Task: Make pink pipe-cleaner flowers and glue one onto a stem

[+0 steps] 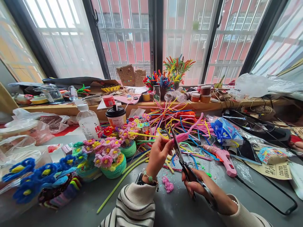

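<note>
My left hand [158, 154] pinches a pink fuzzy pipe-cleaner piece [182, 136], thick near the fingers and thin at its far end. In my right hand [203, 186] are black-handled scissors [180, 154], their blades parted and pointing up and away. One blade crosses the pink piece close to my left fingertips; whether it touches cannot be seen. Below the hands, a small pink fluffy scrap [168, 184] rests on the grey table [165, 211]. Loose pipe cleaners [163, 115] in many colours are heaped beyond the hands.
Pink pipe-cleaner flowers [109, 152] in green pots and blue ones [47, 171] stand left. A water bottle [88, 121] and a black-lidded cup [115, 116] are behind them. To the right lie a pink glue gun [223, 159] with its cord, a phone [248, 150] and a blue packet [226, 130].
</note>
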Motion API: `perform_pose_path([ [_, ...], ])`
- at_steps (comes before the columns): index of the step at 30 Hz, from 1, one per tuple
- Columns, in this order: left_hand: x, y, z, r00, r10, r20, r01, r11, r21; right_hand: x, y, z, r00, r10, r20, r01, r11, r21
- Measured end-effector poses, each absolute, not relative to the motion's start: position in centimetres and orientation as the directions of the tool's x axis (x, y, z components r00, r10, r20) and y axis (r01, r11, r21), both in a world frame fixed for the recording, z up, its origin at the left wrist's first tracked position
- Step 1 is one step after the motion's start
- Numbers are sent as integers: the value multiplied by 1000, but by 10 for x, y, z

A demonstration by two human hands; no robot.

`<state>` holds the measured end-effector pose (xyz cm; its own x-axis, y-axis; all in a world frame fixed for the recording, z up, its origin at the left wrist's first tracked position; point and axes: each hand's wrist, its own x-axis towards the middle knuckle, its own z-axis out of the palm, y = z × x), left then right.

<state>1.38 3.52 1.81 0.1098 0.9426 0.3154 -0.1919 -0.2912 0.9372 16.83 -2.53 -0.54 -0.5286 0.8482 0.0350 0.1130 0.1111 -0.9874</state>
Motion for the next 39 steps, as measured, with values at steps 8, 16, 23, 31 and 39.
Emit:
perform_pose_path([
  [8, 13, 37, 17, 121, 930, 346, -175, -323, 930, 170, -17, -24, -529, 845, 78, 104, 156, -982],
  [16, 17, 37, 9, 20, 899, 438, 16, -438, 899, 168, -17, -25, -501, 861, 85, 104, 158, -982],
  [23, 18, 37, 13, 101, 931, 351, -99, -342, 934, 170, -23, -15, -514, 856, 61, 98, 129, -987],
  [31, 16, 34, 19, 180, 917, 355, -145, -332, 932, 173, -23, -11, -554, 829, 81, 79, 149, -986],
  [39, 16, 36, 16, 187, 914, 361, -153, -336, 929, 170, -21, -23, -476, 875, 85, 99, 150, -984],
])
